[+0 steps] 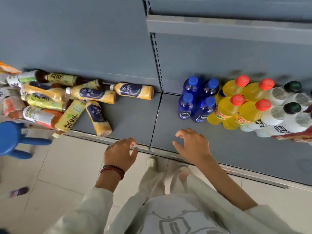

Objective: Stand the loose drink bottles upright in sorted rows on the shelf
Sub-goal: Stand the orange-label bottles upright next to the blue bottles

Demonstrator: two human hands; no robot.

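Loose bottles point(55, 102) heaped at left on shelf point(135, 119), upright rows point(236, 102) at right, left hand point(120, 153) and right hand point(192, 146) at lower centre, each grip spread and empty

Even, soft light; edges blurred and warped.

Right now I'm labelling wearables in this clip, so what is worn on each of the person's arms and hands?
Both hands are bare, no gloves or rings visible. The left hand has a dark red beaded bracelet beside a thin dark band at the wrist. Both arms wear pale, off-white long sleeves; the right sleeve is pushed further up behind the right hand.
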